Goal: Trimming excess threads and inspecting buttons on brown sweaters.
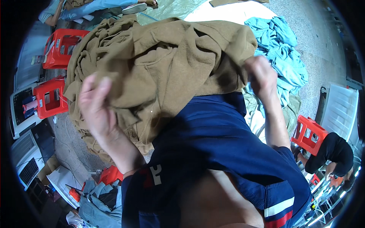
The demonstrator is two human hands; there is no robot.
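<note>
A brown garment (pixel 159 68) is gripped at nine o'clock by the left hand (pixel 97 108) and clenched at two o'clock by the right hand (pixel 262 78). Beyond, at one o'clock, teal clothes (pixel 283 49) are heaped; red stools (pixel 57 47) are stood at ten.

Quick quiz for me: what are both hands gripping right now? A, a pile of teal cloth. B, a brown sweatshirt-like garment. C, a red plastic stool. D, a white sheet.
B: the left hand and the right hand both clutch the bunched brown garment, while the teal cloth lies apart on the floor.
</note>
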